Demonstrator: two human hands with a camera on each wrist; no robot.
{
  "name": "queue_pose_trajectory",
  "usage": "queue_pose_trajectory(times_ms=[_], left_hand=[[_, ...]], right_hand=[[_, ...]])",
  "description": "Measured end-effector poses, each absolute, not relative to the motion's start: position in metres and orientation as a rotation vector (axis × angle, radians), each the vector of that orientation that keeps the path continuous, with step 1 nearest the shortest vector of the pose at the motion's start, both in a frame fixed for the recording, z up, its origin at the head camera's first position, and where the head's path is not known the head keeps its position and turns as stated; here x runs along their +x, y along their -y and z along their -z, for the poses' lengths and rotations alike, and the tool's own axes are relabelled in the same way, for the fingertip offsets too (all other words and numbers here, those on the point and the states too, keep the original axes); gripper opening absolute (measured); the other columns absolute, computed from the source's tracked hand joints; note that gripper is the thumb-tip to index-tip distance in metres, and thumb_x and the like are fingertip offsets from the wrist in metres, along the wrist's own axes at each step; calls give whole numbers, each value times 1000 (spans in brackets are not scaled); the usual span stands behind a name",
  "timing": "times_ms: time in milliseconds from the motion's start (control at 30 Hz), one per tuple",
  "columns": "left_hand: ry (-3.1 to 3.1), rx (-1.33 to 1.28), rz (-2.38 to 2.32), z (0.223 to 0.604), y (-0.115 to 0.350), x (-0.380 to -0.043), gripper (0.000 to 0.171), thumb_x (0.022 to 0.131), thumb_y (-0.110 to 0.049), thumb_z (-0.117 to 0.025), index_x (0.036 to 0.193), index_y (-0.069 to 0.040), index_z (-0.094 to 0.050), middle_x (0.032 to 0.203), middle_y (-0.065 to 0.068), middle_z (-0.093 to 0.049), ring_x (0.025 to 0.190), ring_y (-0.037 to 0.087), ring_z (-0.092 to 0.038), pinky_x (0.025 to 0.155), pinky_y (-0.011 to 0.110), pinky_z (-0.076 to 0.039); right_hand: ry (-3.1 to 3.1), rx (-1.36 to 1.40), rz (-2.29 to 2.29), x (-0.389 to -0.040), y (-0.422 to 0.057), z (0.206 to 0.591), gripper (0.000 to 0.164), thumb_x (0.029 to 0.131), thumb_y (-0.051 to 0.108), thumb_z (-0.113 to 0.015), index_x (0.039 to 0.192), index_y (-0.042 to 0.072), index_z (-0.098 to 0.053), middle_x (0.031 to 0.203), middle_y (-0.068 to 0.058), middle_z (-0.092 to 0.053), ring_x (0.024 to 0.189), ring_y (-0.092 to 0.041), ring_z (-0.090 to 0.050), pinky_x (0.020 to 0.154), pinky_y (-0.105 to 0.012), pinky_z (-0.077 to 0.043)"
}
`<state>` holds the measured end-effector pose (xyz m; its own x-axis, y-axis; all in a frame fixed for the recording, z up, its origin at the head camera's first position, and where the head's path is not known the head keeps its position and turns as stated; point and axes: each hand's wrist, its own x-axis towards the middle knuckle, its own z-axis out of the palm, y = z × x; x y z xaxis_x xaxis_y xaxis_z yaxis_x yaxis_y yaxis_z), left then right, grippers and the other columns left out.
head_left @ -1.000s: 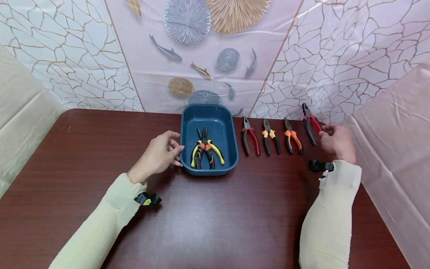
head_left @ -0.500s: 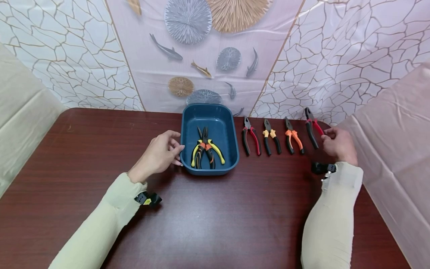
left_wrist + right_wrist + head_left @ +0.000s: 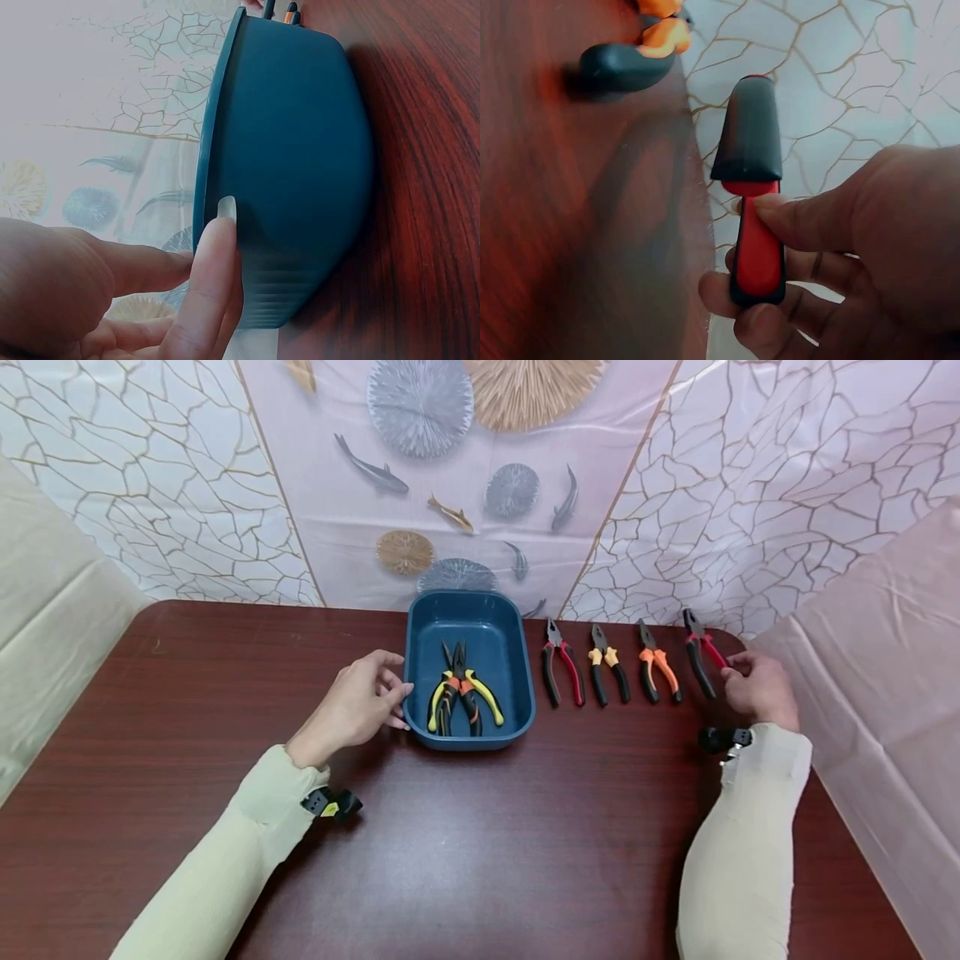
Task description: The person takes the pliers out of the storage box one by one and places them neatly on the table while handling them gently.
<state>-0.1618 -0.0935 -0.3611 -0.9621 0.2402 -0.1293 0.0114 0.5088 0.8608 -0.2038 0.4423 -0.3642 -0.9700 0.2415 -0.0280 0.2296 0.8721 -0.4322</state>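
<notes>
My right hand (image 3: 761, 689) grips a pair of pliers (image 3: 699, 647) by its red handle, at the far right end of a row. In the right wrist view the thumb lies on the red handle (image 3: 759, 251), fingers curled behind; the pliers' shadow falls apart on the table. My left hand (image 3: 352, 697) touches the left outside of a blue tray (image 3: 468, 744) with relaxed fingers. In the left wrist view the fingers (image 3: 210, 277) lie against the tray's outer wall and rim. Inside the tray are black-and-orange pliers (image 3: 470, 708) and yellow-handled pliers (image 3: 486, 693), overlapping.
Between tray and right hand stand red-and-black pliers (image 3: 562, 664), cream-and-black pliers (image 3: 607, 666) and orange-and-black pliers (image 3: 658, 666) in a row on the brown table (image 3: 480, 843). A patterned cloth (image 3: 442, 510) hangs behind the table's back edge.
My right hand has moved slightly down and to the right, bringing the gripped pliers down toward the row's level. My left hand and the tray have stayed in place.
</notes>
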Motion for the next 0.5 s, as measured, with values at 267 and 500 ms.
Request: queue_pose_trajectory(times_ms=[267, 500], left_hand=[[-2519, 212, -1441, 360, 93, -163, 49, 104, -10, -59, 147, 4, -42, 107, 22, -63, 67, 14, -71, 68, 41, -67], [-2510, 218, -1444, 362, 93, -162, 48, 104, -10, -58, 147, 4, -42, 107, 22, -63, 68, 15, -71, 69, 42, -67]], right_hand=[[3006, -343, -630, -209, -447, 375, 40, 103, 16, -43, 128, -13, -55, 124, -37, -57, 109, -51, -54, 93, -63, -47], [3000, -390, -631, -210, -449, 382, 40, 102, 15, -43, 129, -13, -53, 126, -38, -56, 113, -55, -52, 98, -66, -45]])
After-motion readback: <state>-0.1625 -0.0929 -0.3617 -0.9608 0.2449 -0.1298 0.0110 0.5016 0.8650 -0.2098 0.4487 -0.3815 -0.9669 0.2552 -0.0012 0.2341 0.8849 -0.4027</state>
